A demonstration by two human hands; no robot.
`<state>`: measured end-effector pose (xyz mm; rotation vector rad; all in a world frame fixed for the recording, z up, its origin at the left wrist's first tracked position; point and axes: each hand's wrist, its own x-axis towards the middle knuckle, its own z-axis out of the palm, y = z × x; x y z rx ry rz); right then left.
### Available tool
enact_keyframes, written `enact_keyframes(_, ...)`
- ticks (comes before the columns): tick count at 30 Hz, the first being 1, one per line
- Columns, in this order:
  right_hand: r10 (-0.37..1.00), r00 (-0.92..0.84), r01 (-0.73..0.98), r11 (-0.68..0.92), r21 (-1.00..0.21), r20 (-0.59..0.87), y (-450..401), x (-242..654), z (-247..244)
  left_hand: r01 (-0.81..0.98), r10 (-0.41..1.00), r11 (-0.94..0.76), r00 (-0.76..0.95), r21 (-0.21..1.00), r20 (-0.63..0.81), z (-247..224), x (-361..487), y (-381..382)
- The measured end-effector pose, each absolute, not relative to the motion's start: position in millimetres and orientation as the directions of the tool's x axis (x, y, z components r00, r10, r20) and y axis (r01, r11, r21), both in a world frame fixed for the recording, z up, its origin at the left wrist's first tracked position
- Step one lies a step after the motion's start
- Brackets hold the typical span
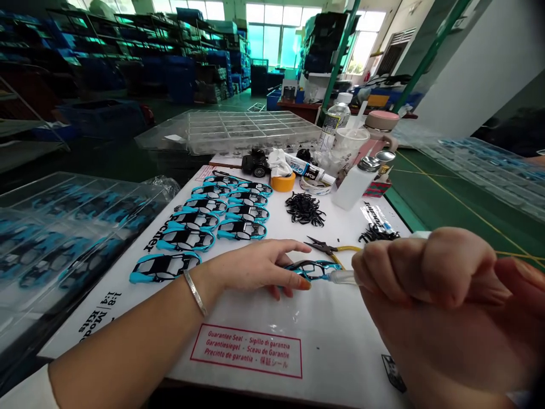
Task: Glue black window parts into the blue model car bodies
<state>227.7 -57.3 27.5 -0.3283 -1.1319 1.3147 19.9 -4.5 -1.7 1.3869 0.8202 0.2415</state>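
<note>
1. Toward the middle of the tabletop (340,346), nearer its near edge, a blue-and-black car body (313,269) sits in the left hand (259,264), pinched between thumb and fingers.
2. On its right, the right hand (430,278) is curled closed around a clear nozzle (343,276), pointed at the car body's right end; whether they touch, I cannot tell.
3. Just beyond the car body lie yellow-handled pliers (326,246), jaws pointing left.
4. Along the left edge, matching car bodies (242,229) lie in two columns.
5. Farther back, a pile of black strips (304,209) lies in front of an orange tape roll (283,182).
6. Near the far right corner, a white bottle (355,184) stands by a pink flask (374,139).
</note>
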Motion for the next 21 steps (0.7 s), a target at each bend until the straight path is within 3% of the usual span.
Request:
enact_keyframes(4,0.894,-0.085,-0.625,0.296,-0.722,0.441,-59.3,227.1,23.0,0.306,0.604,0.194,0.711,0.932,-0.360,-1.9,19.8,-4.9)
enact_keyframes(21,0.879,-0.104,-0.589,0.322,-0.741,0.465,-62.5,222.6,20.9,0.323,0.623,0.169,0.697,0.931,-0.355,-1.3,20.3,-5.9)
